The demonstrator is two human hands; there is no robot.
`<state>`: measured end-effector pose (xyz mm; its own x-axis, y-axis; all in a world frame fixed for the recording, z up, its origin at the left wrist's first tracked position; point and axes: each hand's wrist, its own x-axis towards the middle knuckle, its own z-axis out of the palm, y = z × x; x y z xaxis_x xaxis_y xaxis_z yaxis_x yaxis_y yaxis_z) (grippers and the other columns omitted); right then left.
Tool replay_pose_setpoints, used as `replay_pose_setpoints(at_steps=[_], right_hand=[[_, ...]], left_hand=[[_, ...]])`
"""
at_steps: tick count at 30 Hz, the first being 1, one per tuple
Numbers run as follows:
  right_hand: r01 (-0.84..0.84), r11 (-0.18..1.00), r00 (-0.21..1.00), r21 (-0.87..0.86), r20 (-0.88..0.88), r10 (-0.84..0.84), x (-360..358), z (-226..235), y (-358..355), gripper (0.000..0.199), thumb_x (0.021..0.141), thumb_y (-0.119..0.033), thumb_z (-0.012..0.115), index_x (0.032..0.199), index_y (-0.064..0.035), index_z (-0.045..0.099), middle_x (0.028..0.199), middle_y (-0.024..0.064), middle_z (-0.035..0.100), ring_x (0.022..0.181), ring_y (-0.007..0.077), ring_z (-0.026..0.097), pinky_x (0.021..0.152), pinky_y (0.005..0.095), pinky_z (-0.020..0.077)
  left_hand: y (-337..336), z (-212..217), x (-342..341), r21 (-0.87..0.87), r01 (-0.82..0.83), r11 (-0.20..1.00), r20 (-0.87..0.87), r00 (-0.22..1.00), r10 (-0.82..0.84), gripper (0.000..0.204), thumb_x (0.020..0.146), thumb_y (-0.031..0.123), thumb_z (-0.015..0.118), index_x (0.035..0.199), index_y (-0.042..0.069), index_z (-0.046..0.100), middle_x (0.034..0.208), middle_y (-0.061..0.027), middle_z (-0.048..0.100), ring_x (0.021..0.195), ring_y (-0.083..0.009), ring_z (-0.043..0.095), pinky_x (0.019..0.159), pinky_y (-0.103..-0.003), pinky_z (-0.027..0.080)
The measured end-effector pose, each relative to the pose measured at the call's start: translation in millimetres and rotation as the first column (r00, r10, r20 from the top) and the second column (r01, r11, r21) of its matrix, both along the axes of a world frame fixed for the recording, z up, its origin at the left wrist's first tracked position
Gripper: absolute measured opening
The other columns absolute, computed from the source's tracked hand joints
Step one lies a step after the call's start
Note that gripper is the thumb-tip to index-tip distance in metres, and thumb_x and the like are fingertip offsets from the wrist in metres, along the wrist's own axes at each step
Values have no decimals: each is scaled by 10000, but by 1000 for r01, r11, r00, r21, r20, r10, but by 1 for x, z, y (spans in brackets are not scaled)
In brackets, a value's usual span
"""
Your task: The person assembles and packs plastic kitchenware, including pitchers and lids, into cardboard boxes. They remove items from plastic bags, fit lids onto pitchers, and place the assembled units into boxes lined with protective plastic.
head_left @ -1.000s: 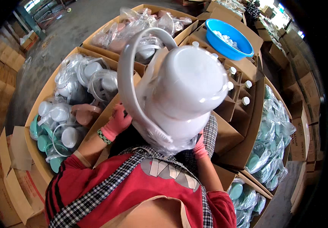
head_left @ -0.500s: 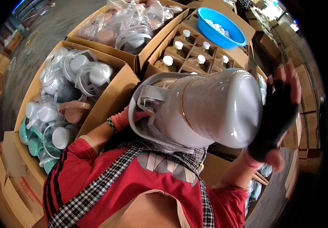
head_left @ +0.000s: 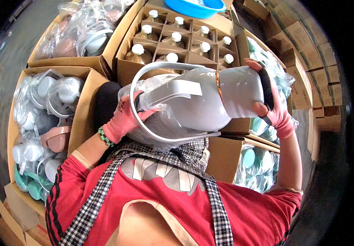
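On the far left I see a carton of bagged jugs (head_left: 41, 123), too tangled in plastic to count. My left hand (head_left: 123, 119), in a pink glove, is closed on the plastic wrap at the handle end of one white thermos jug (head_left: 201, 102). The jug lies on its side at chest height, glossy, with a thin gold band and a white loop handle (head_left: 144, 82). Behind it stands a divided carton (head_left: 177, 37) showing ten white-capped bottles. My right hand (head_left: 271, 102) cups the jug's base, fingers wrapped over it.
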<state>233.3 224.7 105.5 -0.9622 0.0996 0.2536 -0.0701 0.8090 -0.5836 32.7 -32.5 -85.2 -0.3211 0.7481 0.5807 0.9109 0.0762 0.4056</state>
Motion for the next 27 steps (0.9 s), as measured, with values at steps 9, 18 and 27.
replay_pose_setpoints(at_steps=[9,18,27], right_hand=[[24,997,991,73,127,-33,1,33,-4,827,635,-448,631,1229,9,282,1231,175,353,1151,283,328,951,348,249],[-165,962,983,219,115,143,-6,22,11,887,552,-365,673,1230,31,260,1199,196,365,1087,311,386,921,364,285],[433,900,806,-45,466,-364,-22,9,21,619,770,-562,401,908,35,488,759,120,558,678,175,541,618,280,437]], left_hand=[[-4,17,4,-17,58,998,-59,996,-59,584,579,271,736,1007,-23,470,923,-142,471,859,-268,496,746,-335,417],[-7,14,6,17,-33,999,211,977,29,584,580,215,746,1026,-9,443,912,-167,546,839,-265,552,729,-343,446],[7,29,7,-19,54,998,260,964,-47,528,548,173,716,993,11,481,857,-159,541,775,-303,552,683,-360,439]])
